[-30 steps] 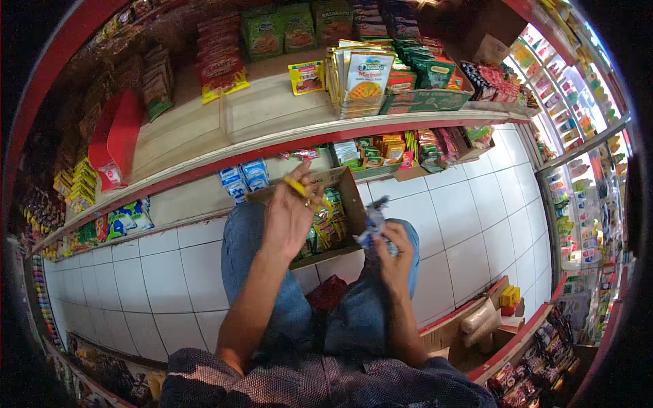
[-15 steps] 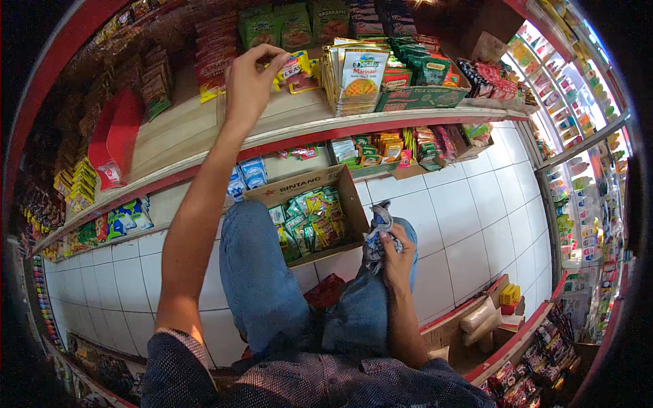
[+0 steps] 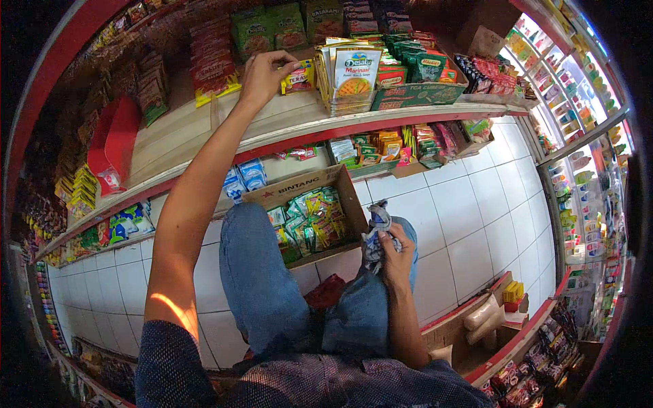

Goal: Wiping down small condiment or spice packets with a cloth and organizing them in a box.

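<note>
My left hand point(image 3: 264, 80) reaches over the upper shelf, thumb and fingers pinched at the upper left edge of a small yellow and red sachet point(image 3: 298, 77). That sachet stands on the shelf boards, just left of an upright stack of white and gold seasoning packets point(image 3: 355, 76). My right hand point(image 3: 398, 257) rests by my right knee, closed round a crumpled grey and blue cloth point(image 3: 375, 238). Between the shelf and my knees, an open cardboard box point(image 3: 355, 211) holds many green and yellow sachets point(image 3: 316, 214).
The wooden shelf point(image 3: 180, 146) has a red and white front edge. A green carton point(image 3: 422, 97) of sachets stands right of the stack; a red holder point(image 3: 115, 146) is at left. Red packets point(image 3: 212, 61) hang behind. White tiled floor point(image 3: 435, 211) and another shelf point(image 3: 469, 370) lie at right.
My left hand has moved slightly right and down, and the yellow and red sachet now stands upright beside the stack. My right hand with the cloth has hardly moved.
</note>
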